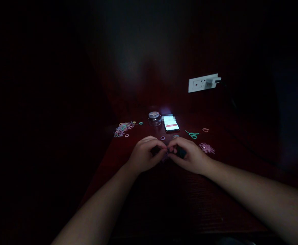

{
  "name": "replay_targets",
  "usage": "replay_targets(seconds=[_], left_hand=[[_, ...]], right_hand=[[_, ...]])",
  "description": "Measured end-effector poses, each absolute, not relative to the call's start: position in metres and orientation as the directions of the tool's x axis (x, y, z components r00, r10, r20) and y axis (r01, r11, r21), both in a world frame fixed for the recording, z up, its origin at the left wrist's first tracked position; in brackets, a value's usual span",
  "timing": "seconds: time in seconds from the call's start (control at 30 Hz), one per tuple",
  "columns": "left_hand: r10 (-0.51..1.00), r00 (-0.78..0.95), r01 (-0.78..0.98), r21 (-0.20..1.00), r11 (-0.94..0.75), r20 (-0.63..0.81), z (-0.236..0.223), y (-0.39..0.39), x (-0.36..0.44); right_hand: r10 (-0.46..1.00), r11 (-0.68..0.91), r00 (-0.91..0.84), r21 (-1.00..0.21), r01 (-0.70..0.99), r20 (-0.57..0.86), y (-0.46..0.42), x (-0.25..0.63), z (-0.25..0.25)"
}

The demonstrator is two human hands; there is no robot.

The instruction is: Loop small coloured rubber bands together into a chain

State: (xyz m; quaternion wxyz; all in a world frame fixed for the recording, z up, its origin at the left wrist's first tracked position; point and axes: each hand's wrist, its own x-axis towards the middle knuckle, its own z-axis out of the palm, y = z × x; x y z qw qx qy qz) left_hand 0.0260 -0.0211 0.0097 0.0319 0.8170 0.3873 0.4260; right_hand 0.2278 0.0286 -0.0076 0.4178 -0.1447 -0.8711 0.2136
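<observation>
My left hand (146,154) and my right hand (191,153) meet over the dark red table, thumb and forefinger of each pinched together. Their fingertips almost touch. Something small and purple (165,157) shows just below the fingertips, too dim to make out. A purple ring-shaped band (162,138) lies just beyond my hands, and a bluish ring (176,136) is partly hidden behind my right hand. Beside that hand, to the right, rests a pile of pinkish-purple bands (207,148).
Mixed coloured small bands (124,129) are heaped at the left. A clear lidded jar (155,119) stands by a lit phone (171,123). Green-handled scissors (192,135) and a pink band (205,130) lie right. A wall socket (202,83) holds a plug and cable.
</observation>
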Motion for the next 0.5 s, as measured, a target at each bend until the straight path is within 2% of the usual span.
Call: replay_targets(seconds=[0.5], left_hand=[[0.665, 0.352, 0.611, 0.376, -0.696, 0.659, 0.0106, -0.0220, 0.0263]], right_hand=[[0.422, 0.879, -0.571, -0.472, 0.068, 0.704, 0.0290, 0.2280, -0.0058]])
